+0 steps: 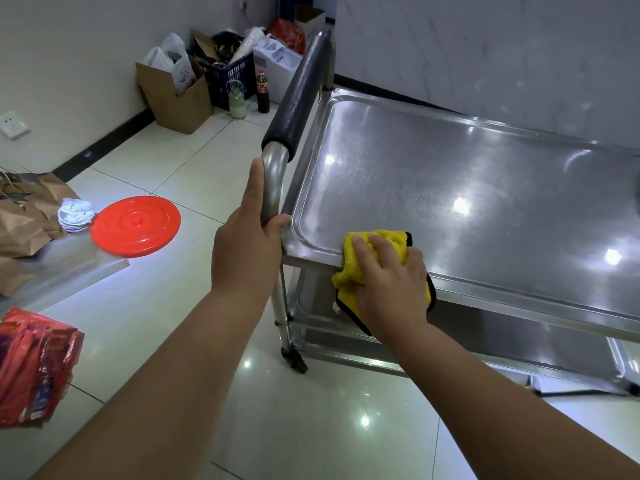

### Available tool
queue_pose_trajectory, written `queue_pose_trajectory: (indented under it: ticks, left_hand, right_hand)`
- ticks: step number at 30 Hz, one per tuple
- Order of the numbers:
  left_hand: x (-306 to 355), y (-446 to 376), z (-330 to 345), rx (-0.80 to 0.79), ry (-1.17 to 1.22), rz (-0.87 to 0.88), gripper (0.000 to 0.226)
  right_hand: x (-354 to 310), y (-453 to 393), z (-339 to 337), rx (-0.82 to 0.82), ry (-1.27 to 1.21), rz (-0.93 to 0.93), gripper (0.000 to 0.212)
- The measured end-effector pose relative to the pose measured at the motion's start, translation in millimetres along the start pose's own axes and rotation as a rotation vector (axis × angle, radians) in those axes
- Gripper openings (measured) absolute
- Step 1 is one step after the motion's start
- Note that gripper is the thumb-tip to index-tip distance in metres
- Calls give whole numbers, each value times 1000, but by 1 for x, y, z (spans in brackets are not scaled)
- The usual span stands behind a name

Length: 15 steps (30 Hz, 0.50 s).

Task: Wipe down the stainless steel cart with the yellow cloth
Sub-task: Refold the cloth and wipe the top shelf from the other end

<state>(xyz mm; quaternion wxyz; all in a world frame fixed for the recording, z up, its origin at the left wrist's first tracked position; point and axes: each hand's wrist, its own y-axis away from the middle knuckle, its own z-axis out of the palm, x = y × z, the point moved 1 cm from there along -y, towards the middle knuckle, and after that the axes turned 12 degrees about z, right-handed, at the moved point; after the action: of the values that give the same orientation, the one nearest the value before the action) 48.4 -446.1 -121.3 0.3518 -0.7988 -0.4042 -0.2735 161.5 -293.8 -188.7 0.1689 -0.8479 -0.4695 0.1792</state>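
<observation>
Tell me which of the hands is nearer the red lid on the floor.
Left. The left hand grips the cart handle's bare steel bend, on the side facing the red lid. The right hand presses the yellow cloth on the cart's front rim, farther away.

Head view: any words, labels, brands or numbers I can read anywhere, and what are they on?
None can be read.
Dark bottle label: print too small.
White plastic bag: faint graphic, blurred.
Red packaging: blue patch, print blurred.
White box: markings too small.
Cart, yellow cloth under the right hand: no text shows.
</observation>
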Motion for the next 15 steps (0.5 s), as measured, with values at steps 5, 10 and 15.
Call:
queue_pose_trajectory:
  ticks: [5,10,15]
  left_hand:
    - [-1,1,0,1,-11,10,72]
    - [-2,1,-1,-10,-27,20,70]
    - [-2,0,-1,-6,-6,25,72]
  right_hand:
    - [-54,-13,9,-42,-48,-78,67]
    - [-81,-18,13,-70,-41,-80,82]
    - [-54,-13,14,-49,-24,-111,81]
